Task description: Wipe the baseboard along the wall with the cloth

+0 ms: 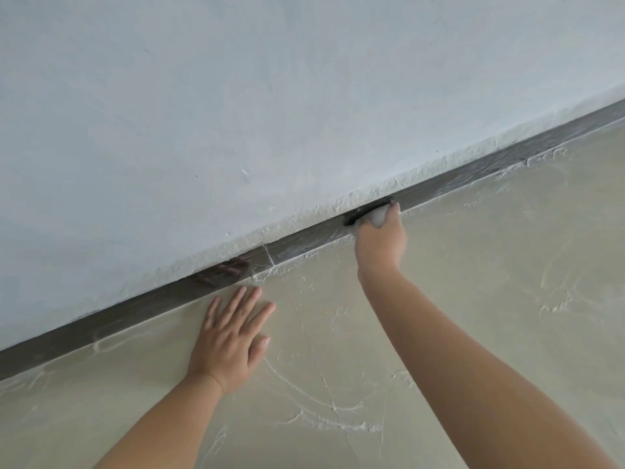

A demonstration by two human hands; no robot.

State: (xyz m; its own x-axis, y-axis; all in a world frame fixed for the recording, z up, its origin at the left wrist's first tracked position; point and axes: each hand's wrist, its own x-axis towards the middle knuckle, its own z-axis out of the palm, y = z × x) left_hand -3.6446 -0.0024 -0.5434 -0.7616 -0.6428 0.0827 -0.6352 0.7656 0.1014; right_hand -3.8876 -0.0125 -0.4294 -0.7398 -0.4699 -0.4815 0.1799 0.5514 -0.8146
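Note:
A dark glossy baseboard (142,308) runs diagonally from lower left to upper right at the foot of a pale wall (236,96). My right hand (380,240) grips a small grey cloth (378,216) and holds it against the baseboard near the middle of the view; most of the cloth is hidden by the fingers. My left hand (233,340) lies flat on the floor with fingers spread, just below the baseboard, and its reflection shows in the glossy strip.
The beige floor (473,265) carries white dried plaster smears and thin cracks. A vertical joint (269,257) splits the baseboard left of my right hand. Rough plaster crumbs line the wall's lower edge.

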